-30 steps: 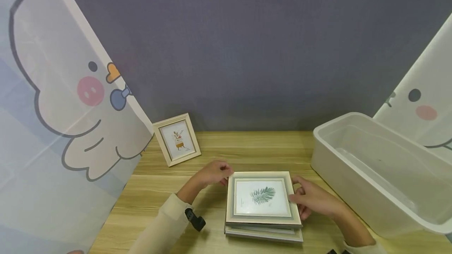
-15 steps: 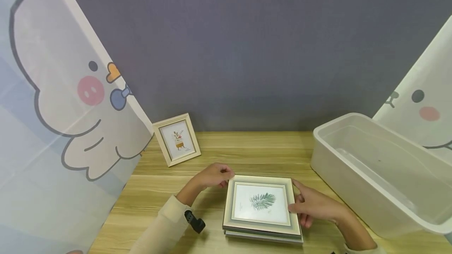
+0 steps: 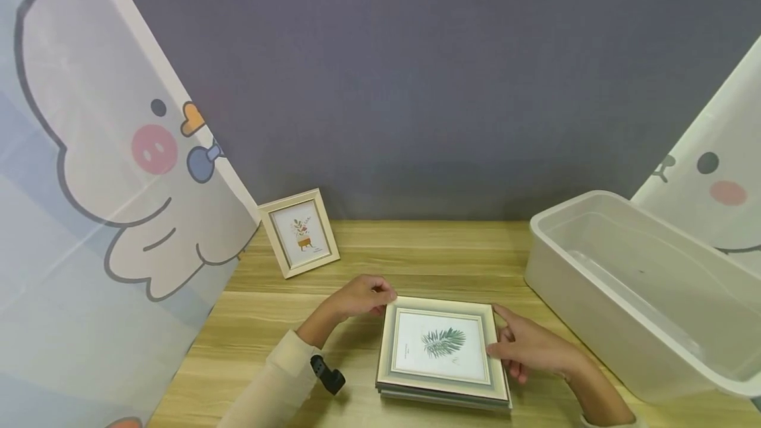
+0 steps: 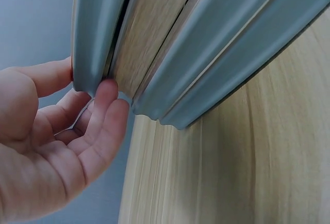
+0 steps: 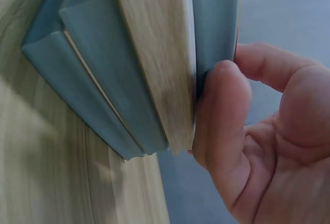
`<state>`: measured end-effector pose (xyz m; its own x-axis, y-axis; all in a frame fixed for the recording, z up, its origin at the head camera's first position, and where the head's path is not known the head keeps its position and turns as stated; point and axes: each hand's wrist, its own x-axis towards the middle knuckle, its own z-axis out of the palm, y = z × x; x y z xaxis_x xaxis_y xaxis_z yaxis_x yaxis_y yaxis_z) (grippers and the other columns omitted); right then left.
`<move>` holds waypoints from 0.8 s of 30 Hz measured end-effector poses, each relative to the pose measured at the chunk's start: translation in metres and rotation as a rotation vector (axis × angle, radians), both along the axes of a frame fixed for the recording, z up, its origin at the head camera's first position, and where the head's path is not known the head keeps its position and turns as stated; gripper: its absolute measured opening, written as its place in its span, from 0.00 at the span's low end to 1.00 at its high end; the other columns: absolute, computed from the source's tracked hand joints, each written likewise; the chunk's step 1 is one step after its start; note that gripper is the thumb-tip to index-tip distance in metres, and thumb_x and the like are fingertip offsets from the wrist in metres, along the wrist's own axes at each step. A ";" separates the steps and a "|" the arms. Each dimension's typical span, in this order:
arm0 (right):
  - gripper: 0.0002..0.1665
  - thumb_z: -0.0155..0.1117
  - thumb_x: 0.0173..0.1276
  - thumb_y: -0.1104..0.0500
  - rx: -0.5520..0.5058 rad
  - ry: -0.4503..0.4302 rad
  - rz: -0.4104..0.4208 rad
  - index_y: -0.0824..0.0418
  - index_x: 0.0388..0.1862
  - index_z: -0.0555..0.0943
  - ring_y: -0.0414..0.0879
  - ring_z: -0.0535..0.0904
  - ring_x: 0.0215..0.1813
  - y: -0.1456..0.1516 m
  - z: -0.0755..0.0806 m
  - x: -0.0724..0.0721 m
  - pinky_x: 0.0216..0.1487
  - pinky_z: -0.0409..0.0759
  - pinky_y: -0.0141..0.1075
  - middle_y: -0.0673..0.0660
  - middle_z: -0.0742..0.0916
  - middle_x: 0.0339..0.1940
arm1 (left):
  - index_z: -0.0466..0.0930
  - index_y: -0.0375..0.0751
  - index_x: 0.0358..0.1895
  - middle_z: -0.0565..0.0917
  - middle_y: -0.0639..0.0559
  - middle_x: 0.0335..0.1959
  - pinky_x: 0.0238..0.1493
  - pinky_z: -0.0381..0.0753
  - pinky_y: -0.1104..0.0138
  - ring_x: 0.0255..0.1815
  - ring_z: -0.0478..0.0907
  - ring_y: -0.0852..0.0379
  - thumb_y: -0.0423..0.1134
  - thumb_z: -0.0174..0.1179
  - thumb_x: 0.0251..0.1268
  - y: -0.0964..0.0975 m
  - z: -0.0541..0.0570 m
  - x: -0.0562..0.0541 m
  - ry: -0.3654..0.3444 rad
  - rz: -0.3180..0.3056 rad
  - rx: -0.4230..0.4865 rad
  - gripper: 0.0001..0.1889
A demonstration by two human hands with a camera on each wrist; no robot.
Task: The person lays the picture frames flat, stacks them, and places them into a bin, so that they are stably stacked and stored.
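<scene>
In the head view, a picture frame with a green leaf print [image 3: 440,349] lies on top of a stack of several frames [image 3: 446,401]. At its far left corner my left hand [image 3: 359,297] pinches the edge between thumb and fingers. My right hand [image 3: 529,342] grips the right side, its thumb on the top face. The left wrist view has the left hand [image 4: 67,141] holding the grey-blue top frame [image 4: 98,33] above a wood-coloured frame [image 4: 147,33]. From the right wrist view, the right hand [image 5: 278,121] pinches that same frame, with grey-blue frames [image 5: 103,90] lower in the stack.
A cream frame with a plant-pot print [image 3: 300,233] stands at the back left of the wooden table [image 3: 428,256]. To the right is a large, deep white bin [image 3: 606,302], close to my right forearm. A dark grey wall [image 3: 416,84] rises behind the table.
The leaf-print frame has shifted slightly toward me and turned a little, now covering more of the frames below. Both hands have kept their hold on it.
</scene>
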<state>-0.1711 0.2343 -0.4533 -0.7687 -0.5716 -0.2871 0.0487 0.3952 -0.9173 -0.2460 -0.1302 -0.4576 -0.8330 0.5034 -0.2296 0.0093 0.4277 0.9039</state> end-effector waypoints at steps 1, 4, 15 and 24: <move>0.62 0.65 0.73 0.57 -0.003 0.000 -0.002 0.80 0.78 0.29 0.40 0.77 0.18 0.000 0.000 0.000 0.19 0.82 0.36 0.55 0.80 0.25 | 0.83 0.32 0.47 0.83 0.48 0.36 0.47 0.87 0.51 0.40 0.85 0.42 0.40 0.58 0.76 0.000 0.000 0.000 0.001 -0.003 0.002 0.13; 0.62 0.65 0.73 0.57 -0.007 0.004 -0.004 0.80 0.78 0.29 0.40 0.76 0.19 0.001 -0.001 -0.001 0.19 0.82 0.35 0.54 0.79 0.24 | 0.82 0.30 0.48 0.83 0.47 0.37 0.47 0.88 0.50 0.40 0.85 0.41 0.39 0.59 0.76 -0.001 0.001 0.000 -0.003 -0.008 0.013 0.13; 0.59 0.63 0.75 0.56 0.016 0.034 -0.006 0.80 0.78 0.33 0.40 0.76 0.21 0.001 0.001 -0.002 0.21 0.83 0.37 0.53 0.78 0.24 | 0.83 0.32 0.51 0.83 0.48 0.40 0.47 0.87 0.51 0.40 0.85 0.44 0.39 0.59 0.76 -0.001 0.003 0.002 -0.010 -0.007 -0.002 0.13; 0.56 0.62 0.76 0.55 0.051 0.061 -0.006 0.75 0.81 0.36 0.41 0.78 0.24 0.003 0.002 -0.004 0.25 0.85 0.41 0.54 0.79 0.27 | 0.83 0.33 0.51 0.84 0.48 0.40 0.47 0.88 0.50 0.40 0.85 0.45 0.39 0.60 0.74 0.000 0.002 0.002 0.005 -0.017 0.014 0.13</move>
